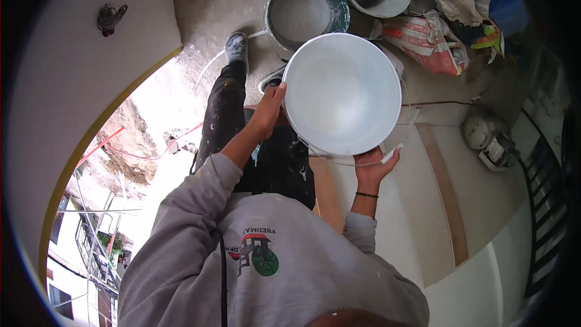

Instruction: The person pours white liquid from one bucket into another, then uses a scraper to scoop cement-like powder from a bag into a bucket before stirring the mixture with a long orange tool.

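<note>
In the head view, the white bucket [342, 94] was between both hands. The left hand [269, 112] gripped its left side, thumb near the rim; the right hand [370, 172] supported its lower side, finger spread I could not tell. Its round inside looked pale, smooth.

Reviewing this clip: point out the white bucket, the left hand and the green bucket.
White bucket [342, 94]: head view, on its inside.
Left hand [267, 114]: head view, on the middle of the hand.
Green bucket [339, 17]: head view, on its inner wall.
</note>
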{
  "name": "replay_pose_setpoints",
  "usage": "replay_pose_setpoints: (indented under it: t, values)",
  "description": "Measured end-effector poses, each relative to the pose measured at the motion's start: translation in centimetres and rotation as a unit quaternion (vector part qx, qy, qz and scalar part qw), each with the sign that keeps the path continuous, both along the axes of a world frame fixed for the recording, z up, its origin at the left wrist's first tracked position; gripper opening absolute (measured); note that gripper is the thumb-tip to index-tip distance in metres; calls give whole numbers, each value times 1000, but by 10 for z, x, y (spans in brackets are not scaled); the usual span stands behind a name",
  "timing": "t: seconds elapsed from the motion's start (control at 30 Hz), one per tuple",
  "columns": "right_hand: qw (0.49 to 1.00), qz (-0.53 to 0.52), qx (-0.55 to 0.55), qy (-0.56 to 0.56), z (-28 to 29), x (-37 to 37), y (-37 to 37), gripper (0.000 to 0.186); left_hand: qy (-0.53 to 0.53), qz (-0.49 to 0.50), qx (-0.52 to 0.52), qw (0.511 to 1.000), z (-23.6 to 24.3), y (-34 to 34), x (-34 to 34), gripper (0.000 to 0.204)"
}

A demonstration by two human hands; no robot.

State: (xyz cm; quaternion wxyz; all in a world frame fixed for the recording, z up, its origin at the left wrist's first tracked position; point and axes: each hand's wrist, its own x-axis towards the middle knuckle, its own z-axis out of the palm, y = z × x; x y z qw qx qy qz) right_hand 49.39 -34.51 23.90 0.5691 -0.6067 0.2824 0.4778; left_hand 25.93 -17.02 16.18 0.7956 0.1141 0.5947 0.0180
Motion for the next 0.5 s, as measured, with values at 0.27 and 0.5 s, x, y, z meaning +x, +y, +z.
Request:
replay_pose_setpoints:
  t: [0.27, 0.5]
  values:
    - [999, 26, 34, -3, 111, -65, 57, 105, -16, 66, -27, 997, 105, 55, -83, 48]
    - [997, 44, 12, 61, 118, -142, 147, 108, 50, 59, -17, 997, 126, 122, -179, 75]
